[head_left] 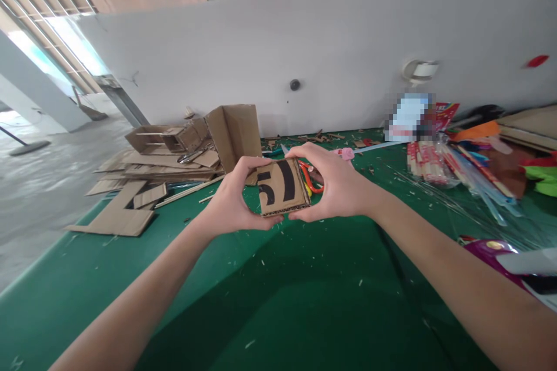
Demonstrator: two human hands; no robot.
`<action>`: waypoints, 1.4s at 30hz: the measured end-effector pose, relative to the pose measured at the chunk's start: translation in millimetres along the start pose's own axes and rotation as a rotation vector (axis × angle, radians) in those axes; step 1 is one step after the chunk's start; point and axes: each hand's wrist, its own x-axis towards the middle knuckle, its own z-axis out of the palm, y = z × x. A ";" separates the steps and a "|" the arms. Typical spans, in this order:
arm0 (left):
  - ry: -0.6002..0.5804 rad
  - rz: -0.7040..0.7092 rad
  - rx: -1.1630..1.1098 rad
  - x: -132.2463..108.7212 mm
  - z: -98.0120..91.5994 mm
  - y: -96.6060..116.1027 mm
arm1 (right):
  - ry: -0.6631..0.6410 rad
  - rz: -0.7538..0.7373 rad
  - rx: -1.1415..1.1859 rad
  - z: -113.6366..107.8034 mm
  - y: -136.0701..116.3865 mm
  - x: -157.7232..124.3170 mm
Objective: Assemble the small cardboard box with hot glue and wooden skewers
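Observation:
Both my hands hold up a small square cardboard piece (pixel 282 188) with black print on its face, a little above the green table (pixel 278 301). My left hand (pixel 232 200) grips its left edge, thumb on top and fingers curled beneath. My right hand (pixel 335 185) clasps the right edge, fingers bent over the top corner. The piece is tilted slightly to the left. Just behind it, partly hidden by my right hand, lie orange-handled scissors (pixel 312 178).
Cardboard scraps and an open cardboard box (pixel 232 133) are piled at the table's back left. Packs of wooden sticks (pixel 429 162), coloured straws and paper lie at the right. A purple object (pixel 496 255) sits near my right forearm. A white partition wall runs behind.

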 end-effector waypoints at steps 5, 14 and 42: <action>-0.011 0.006 0.032 -1.1 -0.6 0.9 | 0.004 -0.042 -0.024 -1.3 -1.2 0.8; -0.060 0.020 0.109 0.1 -5.0 3.2 | -0.040 -0.077 -0.094 1.5 -0.9 -0.5; -0.069 -0.003 0.089 0.8 -3.8 0.8 | -0.010 0.005 -0.085 3.5 4.4 -0.5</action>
